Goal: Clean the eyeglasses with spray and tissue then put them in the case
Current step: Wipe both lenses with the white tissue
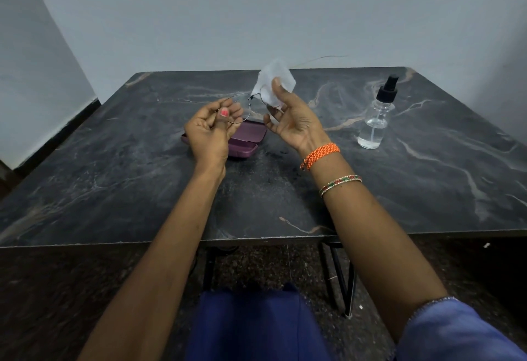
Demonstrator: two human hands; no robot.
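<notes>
Head view, looking forward and down: both hands are raised above a dark marbled worktop (114,166) and share a pair of thin wire-rimmed eyeglasses (245,104) held in the air between them. The left hand (212,129), palm toward the camera, is closed around the left-side lens rim, the thumb with its pink-painted nail pressed over the wire and the fingers curled behind it. The right hand (288,115) pinches a white tissue (273,84) against the other lens, the thumb lying on the near face of the tissue and the fingers behind; the upper part of the tissue stands free above the thumb. Whether the tissue wraps both faces of that lens cannot be told. Directly beneath and just beyond the left hand, a purple eyeglass case (245,141) rests on the worktop with its lid open, partly hidden by the hand and wrist. Well to the right of the right hand stands an upright clear spray bottle (375,124) with a black pump head, a little liquid at its bottom, untouched by either hand. The right wrist carries an orange braided thread band (320,155) and, further down the forearm, a beaded bangle (339,183). A blue sleeve (445,329) covers the right upper arm at the near edge of the view.
</notes>
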